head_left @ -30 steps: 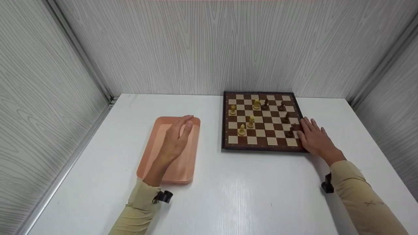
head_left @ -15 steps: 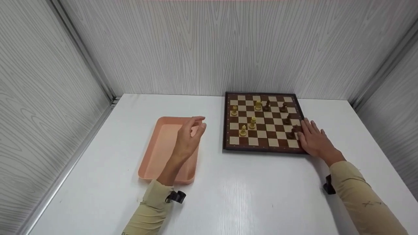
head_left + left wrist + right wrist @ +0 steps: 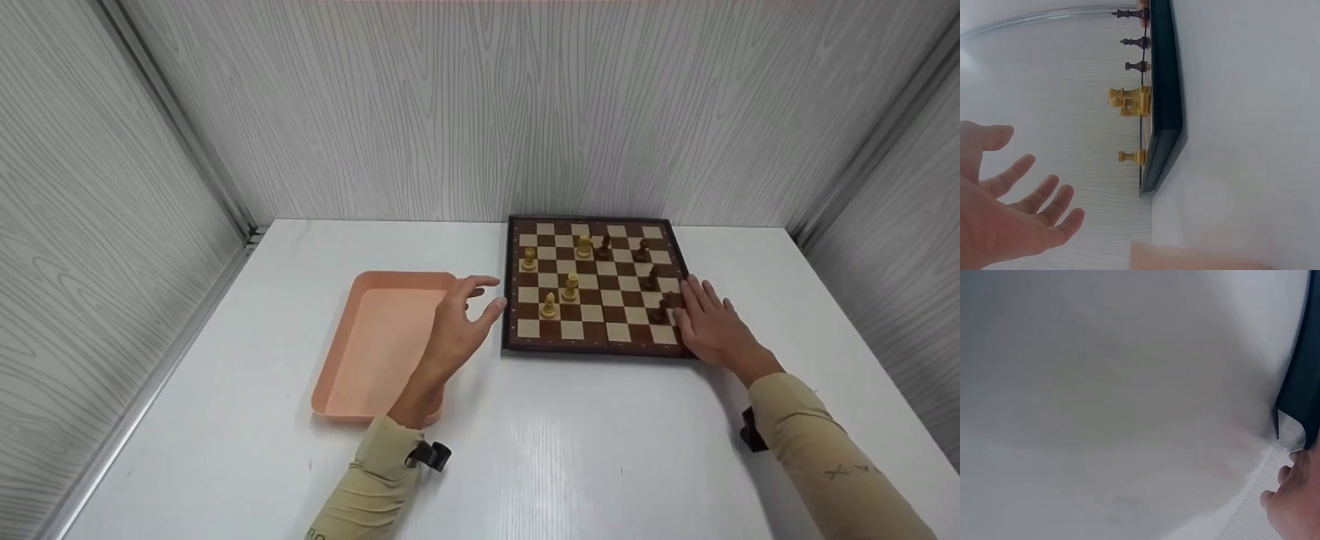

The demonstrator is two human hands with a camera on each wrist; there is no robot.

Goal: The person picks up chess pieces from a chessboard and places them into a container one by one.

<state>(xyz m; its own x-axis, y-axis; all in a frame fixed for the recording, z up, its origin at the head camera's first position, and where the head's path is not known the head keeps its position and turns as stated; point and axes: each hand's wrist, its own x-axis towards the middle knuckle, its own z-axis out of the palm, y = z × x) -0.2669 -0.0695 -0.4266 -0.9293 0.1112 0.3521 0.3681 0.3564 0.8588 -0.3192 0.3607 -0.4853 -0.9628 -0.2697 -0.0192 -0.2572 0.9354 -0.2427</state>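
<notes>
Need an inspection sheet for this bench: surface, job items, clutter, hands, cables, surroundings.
Surface: glossy white tabletop, reflecting light.
Job items: square brown-and-cream checkered chessboard, dark-framed, bearing yellow chess pieces and dark-brown chess pieces; peach rectangular tray to its left.
Clutter: nothing seen.
Hands: left hand relaxed, holding nothing, near the chessboard's left edge; right hand against its right edge.
Cables: nothing seen.
Surroundings: pale grey wood-grain panels behind and both sides.

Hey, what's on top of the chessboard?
On the chessboard, light chess pieces stand on the left half and dark chess pieces on the right. The right hand covers part of its right edge; whatever lies beneath cannot be seen.
</notes>
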